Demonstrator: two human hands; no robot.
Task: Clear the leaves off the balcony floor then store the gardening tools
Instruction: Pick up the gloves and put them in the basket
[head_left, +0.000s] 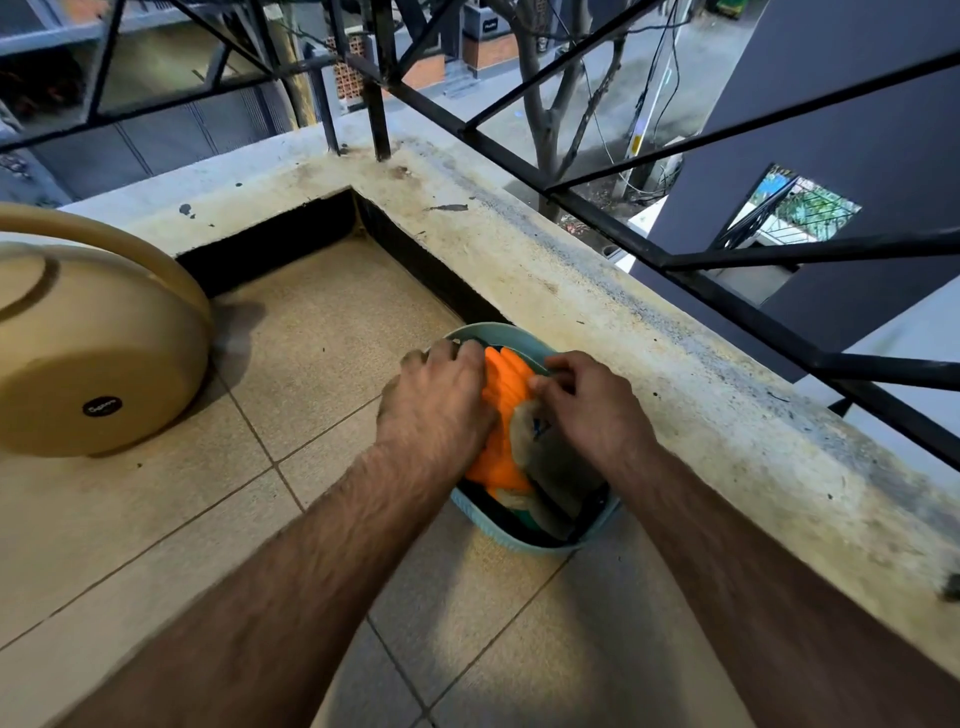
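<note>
A light blue plastic basket (524, 543) stands on the tiled balcony floor against the concrete ledge. Inside it lie orange gardening gloves (501, 410) and grey gloves (558, 467), with dark items beneath that I cannot make out. My left hand (434, 402) rests on top of the orange gloves, fingers curled over them at the basket's far rim. My right hand (592, 402) reaches into the basket and its fingertips pinch the grey glove near its cuff. No leaves show on the floor.
A large beige plastic basin (98, 353) lies tipped on its side at the left. The concrete ledge (649, 374) runs along the right with a black metal railing (727, 306) above it. Tiled floor (322, 312) stretches to the corner.
</note>
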